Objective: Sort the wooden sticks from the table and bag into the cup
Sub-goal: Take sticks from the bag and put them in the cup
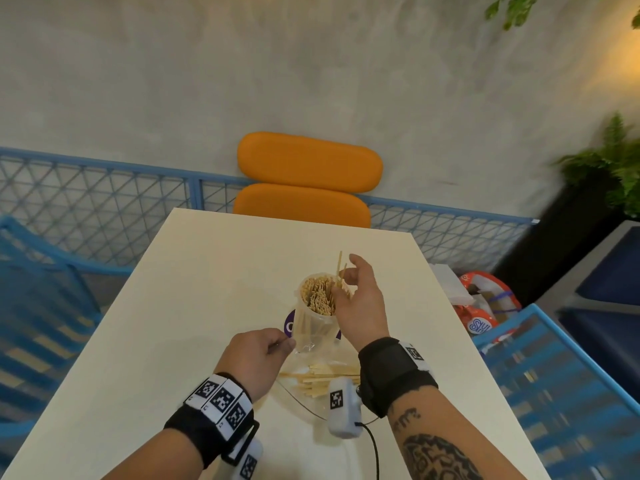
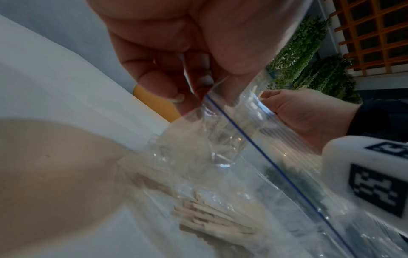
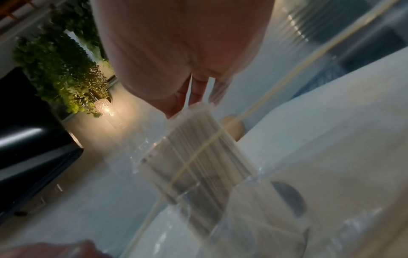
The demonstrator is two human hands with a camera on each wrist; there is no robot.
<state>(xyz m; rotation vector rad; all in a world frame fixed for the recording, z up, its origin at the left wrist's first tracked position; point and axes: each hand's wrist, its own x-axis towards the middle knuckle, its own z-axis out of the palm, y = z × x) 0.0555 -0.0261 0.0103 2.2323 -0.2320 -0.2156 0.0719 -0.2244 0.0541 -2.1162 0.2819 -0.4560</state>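
Note:
A clear plastic cup [image 1: 317, 306] packed with upright wooden sticks [image 1: 318, 294] stands mid-table. Over its right rim my right hand [image 1: 344, 273] pinches a few thin sticks [image 1: 339, 263], which point up and reach down into the cup. My left hand [image 1: 289, 342] pinches the top edge of a clear zip bag [image 1: 311, 386], holding it up beside the cup's base. More sticks [image 1: 327, 377] lie flat inside the bag. In the left wrist view my fingers [image 2: 198, 73] grip the bag's blue-lined edge [image 2: 243, 132], with the sticks [image 2: 209, 220] below. The right wrist view shows the cup [image 3: 198, 151] under my palm.
The cream table [image 1: 194, 271] carries a purple round mark [image 1: 289, 327] under the cup. An orange chair [image 1: 308, 178] stands at the far edge. Blue chairs [image 1: 41, 292] flank both sides, and a red-and-white bag [image 1: 485, 306] sits off the right edge. A black planter [image 1: 568, 230] stands beyond.

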